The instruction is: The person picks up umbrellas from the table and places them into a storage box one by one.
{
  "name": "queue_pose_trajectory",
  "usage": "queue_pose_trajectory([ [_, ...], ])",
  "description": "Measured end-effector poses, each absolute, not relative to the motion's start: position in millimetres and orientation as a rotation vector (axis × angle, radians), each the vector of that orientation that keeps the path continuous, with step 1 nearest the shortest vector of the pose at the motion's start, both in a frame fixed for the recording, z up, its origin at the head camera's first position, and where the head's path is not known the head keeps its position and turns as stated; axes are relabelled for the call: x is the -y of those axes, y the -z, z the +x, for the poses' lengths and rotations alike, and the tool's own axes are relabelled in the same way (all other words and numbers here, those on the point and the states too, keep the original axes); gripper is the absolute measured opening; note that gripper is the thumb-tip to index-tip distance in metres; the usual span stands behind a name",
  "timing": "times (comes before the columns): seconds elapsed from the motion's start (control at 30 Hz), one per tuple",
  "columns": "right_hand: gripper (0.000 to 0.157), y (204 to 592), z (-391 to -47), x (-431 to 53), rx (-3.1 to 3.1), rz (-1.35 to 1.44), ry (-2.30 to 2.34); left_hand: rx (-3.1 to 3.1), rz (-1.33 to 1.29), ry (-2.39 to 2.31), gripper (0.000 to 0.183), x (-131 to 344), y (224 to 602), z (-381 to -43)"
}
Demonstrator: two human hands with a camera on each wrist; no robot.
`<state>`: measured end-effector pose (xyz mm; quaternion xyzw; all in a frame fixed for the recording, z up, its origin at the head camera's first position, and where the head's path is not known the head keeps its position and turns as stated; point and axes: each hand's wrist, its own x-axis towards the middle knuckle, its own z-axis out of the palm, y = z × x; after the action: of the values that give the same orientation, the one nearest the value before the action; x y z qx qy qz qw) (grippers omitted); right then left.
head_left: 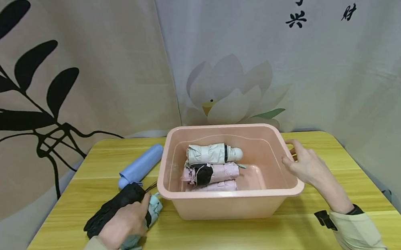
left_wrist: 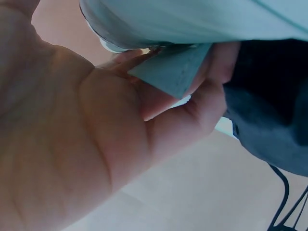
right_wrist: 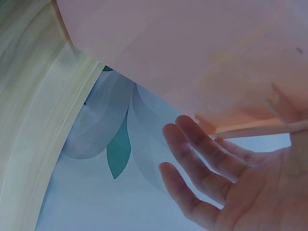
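My left hand (head_left: 124, 225) grips a light-teal folded umbrella (head_left: 153, 210), its fingers curled about the cloth. In the left wrist view, a loose teal strap (left_wrist: 173, 70) hangs by the fingers. A black folded umbrella (head_left: 116, 207) lies right beside that hand, on its left. At the pink plastic tub (head_left: 230, 207), my right hand (head_left: 307, 164) holds the right rim, thumb over the edge and the other fingers outside. Inside lie a white folded umbrella (head_left: 207, 154), a pale pink one with a black patch (head_left: 223, 172), and another pale pink one (head_left: 221, 186) partly hidden by the front rim.
A blue folded umbrella (head_left: 142, 164) lies on the wooden table (head_left: 233, 240), left of the tub. Behind the table hangs a printed cloth (head_left: 115, 68) with leaves, a lotus and writing.
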<state>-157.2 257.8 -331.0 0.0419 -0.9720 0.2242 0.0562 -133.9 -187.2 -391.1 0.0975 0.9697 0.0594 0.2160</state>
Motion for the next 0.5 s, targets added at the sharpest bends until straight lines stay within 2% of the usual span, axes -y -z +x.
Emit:
queue_pose_trajectory([
  [0.5, 0.048, 330.1, -157.4, -257.6, 2.964, 0.124, -0.691, -2.679, 0.34, -0.173, 0.091, 195.6, 388.8, -138.5],
])
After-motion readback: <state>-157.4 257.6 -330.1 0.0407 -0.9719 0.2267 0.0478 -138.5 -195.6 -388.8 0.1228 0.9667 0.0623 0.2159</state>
